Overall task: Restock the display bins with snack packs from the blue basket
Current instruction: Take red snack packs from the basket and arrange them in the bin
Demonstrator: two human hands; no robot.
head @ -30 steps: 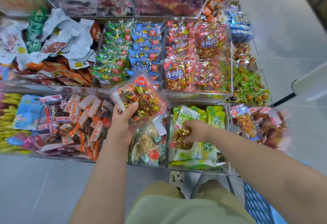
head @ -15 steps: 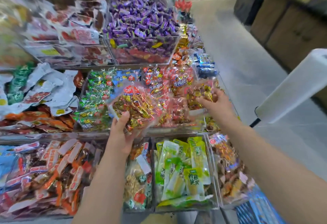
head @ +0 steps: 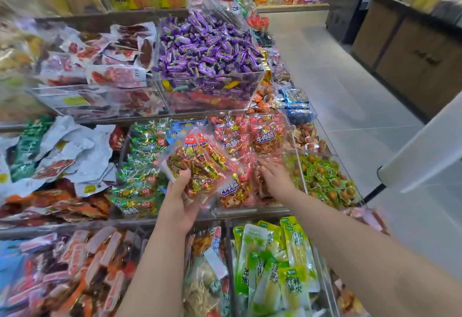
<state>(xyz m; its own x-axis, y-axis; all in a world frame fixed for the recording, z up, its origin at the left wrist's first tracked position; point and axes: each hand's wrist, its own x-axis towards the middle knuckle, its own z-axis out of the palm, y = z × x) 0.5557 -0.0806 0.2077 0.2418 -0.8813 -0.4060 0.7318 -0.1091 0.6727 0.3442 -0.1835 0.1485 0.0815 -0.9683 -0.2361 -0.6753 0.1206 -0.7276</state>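
Head view is looking down over tiered clear display bins full of wrapped snacks. The left hand [head: 178,204] is gripping a small stack of snack packs [head: 197,164], clear bags of gold- and red-wrapped pieces with red labels. Its thumb is pressing on the front of the stack and its fingers are curling under the lower edge. The stack is hanging tilted above the middle tier, over the seam between the green-pack bin [head: 150,216] and the red-pack bin [head: 250,207]. The right hand [head: 275,180] is reaching into the red-pack bin from the near right side, with its fingertips [head: 262,165] lying among the red packs [head: 265,139] piled there. Blur is hiding whether they are pinching a pack or only touching one, so that cannot be told. Purple candies [head: 207,46] are heaping in the bin on the tier above, and pale green packs [head: 275,254] are lying in the lower tier between the two forearms. Grey floor tiles [head: 350,116] are running along the right of the display.
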